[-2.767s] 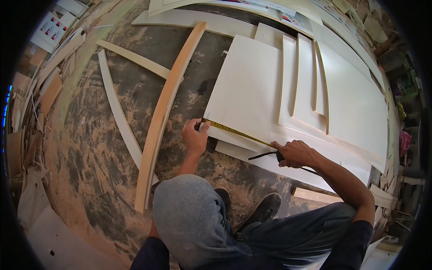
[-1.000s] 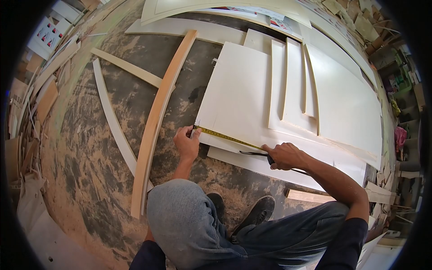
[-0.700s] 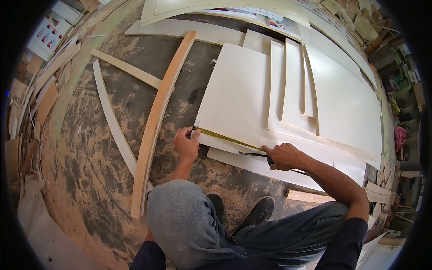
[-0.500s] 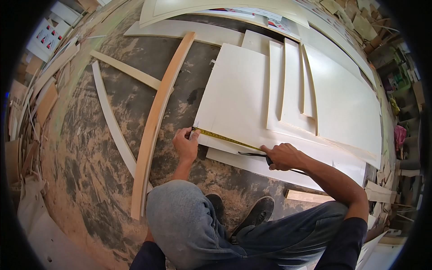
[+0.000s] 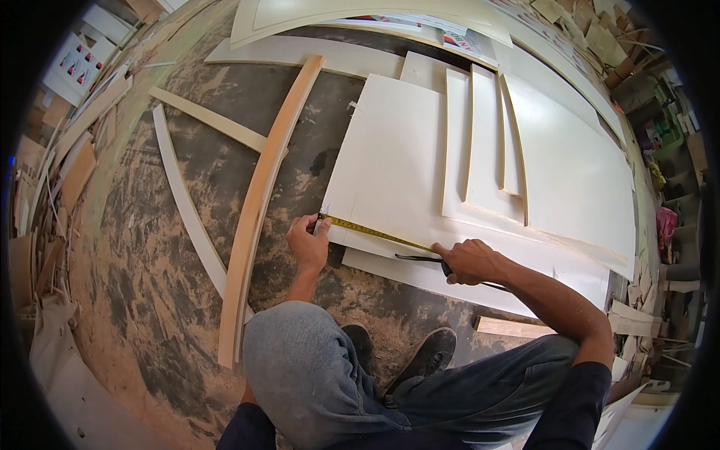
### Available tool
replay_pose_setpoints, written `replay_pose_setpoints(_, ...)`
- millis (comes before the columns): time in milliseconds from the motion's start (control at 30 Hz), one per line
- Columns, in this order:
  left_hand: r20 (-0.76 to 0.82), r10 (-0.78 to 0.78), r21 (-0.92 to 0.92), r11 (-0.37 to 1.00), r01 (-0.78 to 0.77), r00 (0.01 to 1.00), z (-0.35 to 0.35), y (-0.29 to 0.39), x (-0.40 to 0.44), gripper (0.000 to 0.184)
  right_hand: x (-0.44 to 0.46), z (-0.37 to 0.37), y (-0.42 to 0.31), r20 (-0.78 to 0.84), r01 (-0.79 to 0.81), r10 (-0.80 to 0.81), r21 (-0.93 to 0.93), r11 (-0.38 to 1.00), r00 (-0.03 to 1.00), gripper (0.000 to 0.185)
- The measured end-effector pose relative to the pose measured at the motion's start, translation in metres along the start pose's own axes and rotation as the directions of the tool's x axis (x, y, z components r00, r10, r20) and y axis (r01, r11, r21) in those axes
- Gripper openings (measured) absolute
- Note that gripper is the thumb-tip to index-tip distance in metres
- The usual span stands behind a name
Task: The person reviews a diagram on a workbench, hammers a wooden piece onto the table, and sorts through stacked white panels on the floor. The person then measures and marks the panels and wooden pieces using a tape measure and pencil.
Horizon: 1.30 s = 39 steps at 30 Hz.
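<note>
A yellow tape measure (image 5: 375, 232) lies stretched across the near part of a white board (image 5: 386, 142). Its end is pinched by my left hand (image 5: 307, 241) at the board's left edge. My right hand (image 5: 474, 262) is wrapped round the dark tape case, most of which the fingers hide, and its thumb lies at the blade. A thin black strap or cord sticks out on both sides of that hand. Under the near edge another white board (image 5: 435, 279) shows.
Left of the boards, a long wooden strip (image 5: 264, 180) crosses a pale strip (image 5: 210, 120), beside a white strip (image 5: 184, 195). More white panels (image 5: 566, 150) are stacked to the right. A short wood piece (image 5: 514, 328) lies near my right knee. Offcuts (image 5: 79, 169) line the left side.
The whole view has shifted, so the boards appear a little further left and lower than at first. Both hands keep the same hold on the tape measure.
</note>
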<state>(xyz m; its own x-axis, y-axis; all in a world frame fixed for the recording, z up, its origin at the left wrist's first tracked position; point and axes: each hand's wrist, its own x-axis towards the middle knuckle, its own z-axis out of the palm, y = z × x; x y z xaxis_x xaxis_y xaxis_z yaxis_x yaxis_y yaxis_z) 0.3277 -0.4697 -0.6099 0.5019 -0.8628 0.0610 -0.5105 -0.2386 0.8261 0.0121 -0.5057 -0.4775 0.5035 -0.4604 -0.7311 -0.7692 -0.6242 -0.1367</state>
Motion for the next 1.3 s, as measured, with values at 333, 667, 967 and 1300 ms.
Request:
replay_pose_setpoints(333,0.005,-0.015,-0.025,1.0,0.016,1.0,0.0021,-0.0022,-0.0002,0.028,0.0006,0.0014,0.0009,-0.01,0.006,-0.006,-0.007,1.0,1.0,0.062)
replay_pose_setpoints(667,-0.004,-0.004,-0.037,0.999,0.004,1.0,0.0017,-0.0013,-0.0009,0.028,0.0017,0.0046,0.0028,-0.024,0.015,-0.015,0.01,1.0,1.0,0.061)
replay_pose_setpoints(967,-0.007,-0.006,-0.037,0.999,0.006,1.0,0.0031,-0.0031,-0.0005,0.027,0.0008,0.0012,0.0002,0.011,-0.006,0.006,0.003,1.0,1.0,0.064)
replay_pose_setpoints(1300,-0.019,-0.001,-0.043,0.999,0.0,1.0,0.0029,-0.0026,-0.0005,0.027,0.0016,0.0029,0.0019,0.001,0.004,-0.004,-0.006,1.0,1.0,0.063)
